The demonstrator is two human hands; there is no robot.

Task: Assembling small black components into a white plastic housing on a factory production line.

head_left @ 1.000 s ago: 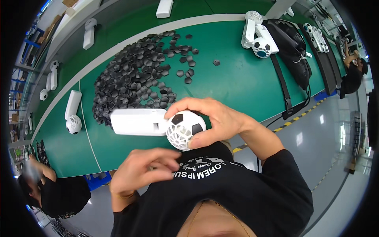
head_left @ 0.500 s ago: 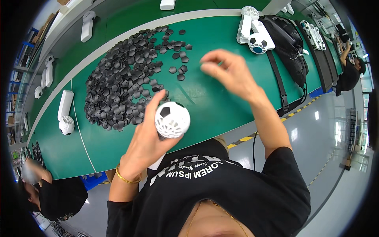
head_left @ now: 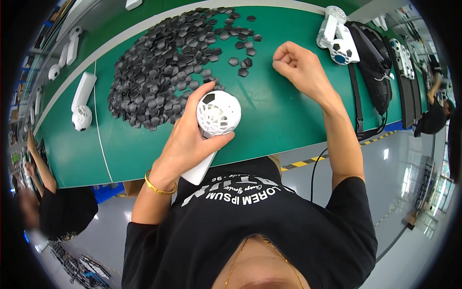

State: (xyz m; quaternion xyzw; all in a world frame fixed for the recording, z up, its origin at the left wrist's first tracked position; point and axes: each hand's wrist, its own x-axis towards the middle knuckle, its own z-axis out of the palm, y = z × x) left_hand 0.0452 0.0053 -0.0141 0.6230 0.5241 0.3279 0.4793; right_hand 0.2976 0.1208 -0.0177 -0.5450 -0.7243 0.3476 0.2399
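Observation:
My left hand (head_left: 175,144) is wrapped round a white handheld device with a football-like ball head (head_left: 227,107). The head has an openwork grille and a black pentagon patch near my index fingertip. Its flat white handle (head_left: 198,172) runs down below my palm toward my shirt. Over the table to the right, my right hand (head_left: 305,72) has its fingers curled together. Anything they may hold is hidden. A large heap of black pentagon pieces (head_left: 159,72) spreads beyond my left hand, with several loose ones (head_left: 243,72) between the heap and my right hand.
Another white ball-headed device (head_left: 83,115) lies at the left of the green table (head_left: 269,115). Similar devices (head_left: 339,38) are stacked far right, beside a black mesh bag (head_left: 373,67) with a strap. Co-workers sit at both sides; one shows a black sleeve (head_left: 67,212).
My left hand has moved up and slightly right in view with the device, whose grille now turns toward me. My right hand has shifted right and its fingers have curled in more. The view has shifted.

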